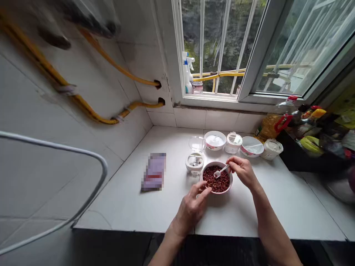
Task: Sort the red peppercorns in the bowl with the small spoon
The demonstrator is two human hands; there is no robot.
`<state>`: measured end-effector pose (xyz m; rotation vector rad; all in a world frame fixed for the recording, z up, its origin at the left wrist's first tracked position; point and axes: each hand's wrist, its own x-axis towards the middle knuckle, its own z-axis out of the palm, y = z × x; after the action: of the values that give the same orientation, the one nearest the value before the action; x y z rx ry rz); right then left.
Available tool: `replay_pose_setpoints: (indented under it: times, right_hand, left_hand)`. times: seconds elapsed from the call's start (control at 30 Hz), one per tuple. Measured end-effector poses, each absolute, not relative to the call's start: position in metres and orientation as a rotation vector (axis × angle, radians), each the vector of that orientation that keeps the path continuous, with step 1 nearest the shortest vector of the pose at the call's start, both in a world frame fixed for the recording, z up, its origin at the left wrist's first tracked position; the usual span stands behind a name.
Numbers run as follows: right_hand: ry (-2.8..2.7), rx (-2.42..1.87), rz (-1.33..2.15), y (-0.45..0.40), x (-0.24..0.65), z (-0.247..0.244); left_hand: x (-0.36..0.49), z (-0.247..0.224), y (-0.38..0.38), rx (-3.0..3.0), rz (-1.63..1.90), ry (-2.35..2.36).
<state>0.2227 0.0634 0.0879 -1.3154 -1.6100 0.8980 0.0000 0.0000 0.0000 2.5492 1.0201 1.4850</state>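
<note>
A bowl point(231, 183) full of small dark red pieces stands on the white tiled counter. My right hand point(241, 170) pinches the handle of a small white spoon point(217, 174), whose scoop is over the red pieces. At the bowl's near left rim, my left hand point(194, 202) has its thumb and fingers bent around the edge; whether it pinches anything small there is hard to make out. Just behind and to the left of the bowl is a clear jar point(194, 163) with a white rim, and its transparent lid point(197, 143) lies behind it.
Along the back stand a bowl of white powder point(215, 140), a closed jar point(233, 142), another bowl point(252, 146) and a white jar point(272, 149). An oil bottle point(273, 122) and a black box point(313, 159) are at the right. A purple packet point(154, 172) lies left.
</note>
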Motion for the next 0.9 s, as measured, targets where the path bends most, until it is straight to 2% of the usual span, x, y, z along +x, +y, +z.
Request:
replay_pose_setpoints:
  times: [0.6,0.9]
  right_hand:
    - [-1.658,-1.354,0.773,0.0638,0.2234,0.0862]
    - [-1.434,-1.324,0.993,0.0687,0.2241,0.0835]
  left_hand:
    - [0.0023,0.0026,-0.0030,2.523,1.464,1.043]
    - [0.0025,0.0040,-0.0030,2.528,1.470,1.051]
